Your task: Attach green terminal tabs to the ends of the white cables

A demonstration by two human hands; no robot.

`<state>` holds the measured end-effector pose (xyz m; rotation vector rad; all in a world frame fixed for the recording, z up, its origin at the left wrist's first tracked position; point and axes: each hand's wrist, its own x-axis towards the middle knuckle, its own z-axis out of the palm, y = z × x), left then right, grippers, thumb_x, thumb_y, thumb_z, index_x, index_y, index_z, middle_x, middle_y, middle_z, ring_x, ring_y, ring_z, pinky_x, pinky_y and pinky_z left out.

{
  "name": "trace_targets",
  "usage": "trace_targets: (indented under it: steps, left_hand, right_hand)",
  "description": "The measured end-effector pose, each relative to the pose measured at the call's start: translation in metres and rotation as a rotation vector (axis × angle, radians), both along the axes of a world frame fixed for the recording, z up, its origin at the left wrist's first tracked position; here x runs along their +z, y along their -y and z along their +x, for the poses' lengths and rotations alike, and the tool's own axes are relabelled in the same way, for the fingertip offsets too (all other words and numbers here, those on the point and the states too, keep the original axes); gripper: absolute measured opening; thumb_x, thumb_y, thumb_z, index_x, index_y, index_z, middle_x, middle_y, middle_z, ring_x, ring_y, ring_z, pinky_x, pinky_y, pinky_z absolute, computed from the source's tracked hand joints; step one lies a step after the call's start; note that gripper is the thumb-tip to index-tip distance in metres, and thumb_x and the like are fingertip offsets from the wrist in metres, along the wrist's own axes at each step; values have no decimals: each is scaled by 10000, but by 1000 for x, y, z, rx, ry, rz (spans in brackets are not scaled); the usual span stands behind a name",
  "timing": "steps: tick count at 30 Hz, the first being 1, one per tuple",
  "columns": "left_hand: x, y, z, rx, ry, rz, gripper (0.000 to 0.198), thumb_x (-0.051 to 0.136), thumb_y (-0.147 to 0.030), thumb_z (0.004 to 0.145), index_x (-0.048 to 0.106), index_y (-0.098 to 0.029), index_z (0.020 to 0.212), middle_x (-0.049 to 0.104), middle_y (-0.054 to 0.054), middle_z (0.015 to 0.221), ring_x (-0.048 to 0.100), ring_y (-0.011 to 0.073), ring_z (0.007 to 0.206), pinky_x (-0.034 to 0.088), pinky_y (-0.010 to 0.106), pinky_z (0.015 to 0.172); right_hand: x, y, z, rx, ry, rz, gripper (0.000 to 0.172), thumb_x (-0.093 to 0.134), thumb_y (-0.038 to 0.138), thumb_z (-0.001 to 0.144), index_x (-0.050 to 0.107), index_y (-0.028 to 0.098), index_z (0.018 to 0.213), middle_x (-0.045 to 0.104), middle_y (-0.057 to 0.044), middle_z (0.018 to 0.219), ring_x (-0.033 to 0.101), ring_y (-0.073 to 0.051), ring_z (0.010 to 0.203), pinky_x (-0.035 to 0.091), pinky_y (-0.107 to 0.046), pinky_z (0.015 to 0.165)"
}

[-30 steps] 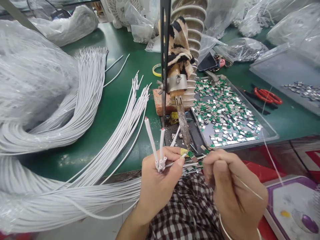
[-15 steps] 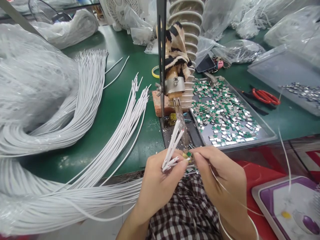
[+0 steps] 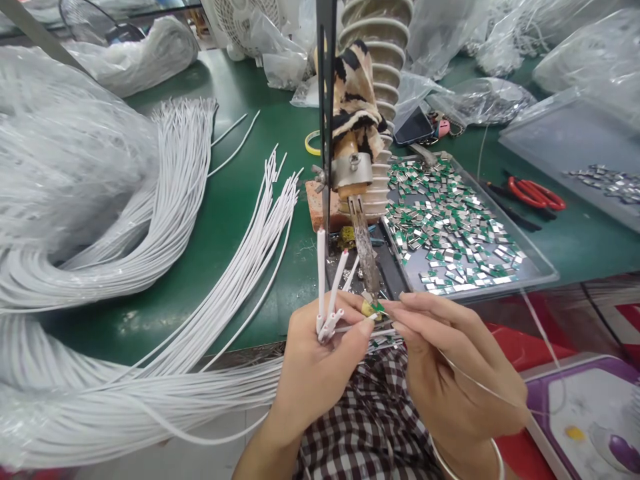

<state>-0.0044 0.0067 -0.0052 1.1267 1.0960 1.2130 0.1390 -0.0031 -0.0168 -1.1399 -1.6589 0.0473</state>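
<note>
My left hand (image 3: 311, 373) is closed around several white cables (image 3: 321, 277), whose short ends stick up past the thumb. At its fingertips a small green circuit board (image 3: 379, 309) meets a cable end, just under the tip of a clamped soldering iron (image 3: 367, 260). Whether iron and board touch cannot be made out. Pinched in my right hand (image 3: 457, 373) is a thin solder wire (image 3: 473, 382), which trails back across the hand; its fingertips are close to the board. A yellow piece (image 3: 367, 309) shows by the left fingers.
A clear tray (image 3: 543, 279) of small green boards stands to the right, beside red-handled pliers (image 3: 537, 193). Bundles of white cable (image 3: 185, 180) cover the left. Behind the iron rise a ribbed hose (image 3: 377, 40) and a brick (image 3: 316, 207). A purple-and-white device (image 3: 590, 413) sits lower right.
The cable ends in my left hand have spread and tipped left. My right hand has shifted right and turned, its fingers straighter, with the solder wire moving along. The iron's tip now appears closer to the board.
</note>
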Motion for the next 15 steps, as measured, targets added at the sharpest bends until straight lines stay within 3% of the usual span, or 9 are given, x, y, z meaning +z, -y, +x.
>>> trace_targets:
  steps: [7, 15]
  left_hand:
    - [5, -4, 4, 51, 49, -12, 169, 634, -91, 829, 633, -180, 685, 653, -23, 774, 600, 96, 712, 470, 186, 653]
    - [-1, 0, 1, 19, 127, 5, 171, 632, -87, 848, 641, -176, 702, 645, -36, 784, 605, 70, 727, 473, 150, 673]
  right_hand:
    - [1, -3, -5, -21, 45, 44, 258, 645, -19, 832, 713, 155, 1010, 715, -46, 1028, 675, -149, 950, 567, -246, 900]
    - [5, 0, -3, 93, 3, -26, 219, 638, -15, 839, 692, 134, 991, 706, -50, 1001, 671, -112, 947, 549, -201, 907]
